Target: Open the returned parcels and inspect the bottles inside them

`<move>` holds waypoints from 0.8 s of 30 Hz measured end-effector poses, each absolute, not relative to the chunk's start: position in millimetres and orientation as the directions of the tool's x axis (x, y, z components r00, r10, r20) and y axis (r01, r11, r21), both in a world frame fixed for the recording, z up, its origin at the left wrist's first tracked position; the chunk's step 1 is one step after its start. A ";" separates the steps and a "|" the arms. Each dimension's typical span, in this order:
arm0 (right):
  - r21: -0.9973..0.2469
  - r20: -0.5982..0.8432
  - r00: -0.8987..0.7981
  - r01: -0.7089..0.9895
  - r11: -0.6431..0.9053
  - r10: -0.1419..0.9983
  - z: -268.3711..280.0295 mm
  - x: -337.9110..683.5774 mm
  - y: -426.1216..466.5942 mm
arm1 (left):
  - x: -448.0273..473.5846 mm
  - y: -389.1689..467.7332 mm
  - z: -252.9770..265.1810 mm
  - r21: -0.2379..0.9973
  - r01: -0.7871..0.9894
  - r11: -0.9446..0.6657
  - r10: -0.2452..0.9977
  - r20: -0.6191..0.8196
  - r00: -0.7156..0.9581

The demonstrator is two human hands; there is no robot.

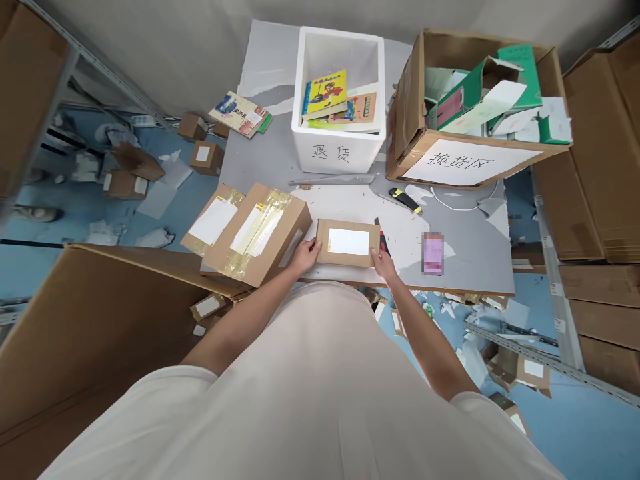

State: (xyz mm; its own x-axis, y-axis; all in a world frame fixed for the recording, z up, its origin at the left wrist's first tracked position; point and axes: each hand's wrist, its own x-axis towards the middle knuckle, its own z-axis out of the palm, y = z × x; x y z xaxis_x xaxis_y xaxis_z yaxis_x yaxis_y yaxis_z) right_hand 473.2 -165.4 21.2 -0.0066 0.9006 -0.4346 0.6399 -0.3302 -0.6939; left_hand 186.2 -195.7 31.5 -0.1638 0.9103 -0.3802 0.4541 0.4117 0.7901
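Note:
A small flat cardboard box with a white label lies at the table's front edge, between my hands. My left hand grips its left side, thumb on top. On the opposite side, my right hand holds the right edge in the same way. Just behind my right hand, a red and black utility knife is partly hidden by the box. Left of my left hand stands a bigger taped carton with a white label, and another labelled carton leans beside it.
A white foam bin with books stands at the back, next to a cardboard box full of green packaging. A black and yellow cutter and a blurred pink rectangle lie to the right. A book rests at the left edge.

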 end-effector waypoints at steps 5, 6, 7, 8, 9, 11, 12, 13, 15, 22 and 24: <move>-0.784 -0.394 0.021 0.514 -0.348 0.919 12.3 493.8 -198.9 | 177.8 -227.2 11.4 0.861 0.278 0.426 0.904 -0.399 -0.151; -0.803 -0.394 0.011 0.483 -0.350 0.919 9.8 497.4 -205.1 | 176.3 -233.3 8.0 0.861 0.279 0.426 0.905 -0.404 -0.135; -0.815 -0.399 -0.006 0.461 -0.351 0.917 7.4 500.2 -209.7 | 175.1 -238.2 5.4 0.858 0.288 0.425 0.905 -0.408 -0.120; -0.818 -0.409 -0.029 0.454 -0.352 0.912 5.4 502.0 -212.5 | 174.4 -241.9 3.5 0.854 0.301 0.424 0.905 -0.410 -0.111; -0.814 -0.423 -0.049 0.460 -0.355 0.905 4.0 502.7 -213.6 | 174.2 -244.2 2.3 0.850 0.314 0.424 0.905 -0.413 -0.104; -0.805 -0.446 -0.062 0.463 -0.370 0.893 2.9 500.8 -211.4 | 175.4 -245.0 1.4 0.842 0.340 0.419 0.906 -0.412 -0.094; -0.807 -0.452 -0.068 0.455 -0.376 0.889 3.1 498.3 -209.2 | 176.7 -244.1 1.2 0.841 0.351 0.411 0.908 -0.410 -0.084; -0.812 -0.455 -0.079 0.445 -0.377 0.887 3.5 495.0 -206.7 | 178.3 -242.6 0.9 0.842 0.358 0.403 0.911 -0.405 -0.073; -0.823 -0.449 -0.104 0.434 -0.366 0.888 4.7 487.0 -202.8 | 182.0 -239.1 -0.4 0.852 0.352 0.388 0.917 -0.396 -0.051; -0.821 -0.419 -0.092 0.464 -0.333 0.903 19.7 475.0 -200.2 | 187.3 -234.5 8.9 0.871 0.287 0.398 0.917 -0.382 -0.113; -0.823 -0.381 -0.101 0.490 -0.287 0.919 30.8 479.4 -196.9 | 186.7 -234.0 23.3 0.879 0.299 0.371 0.928 -0.341 -0.149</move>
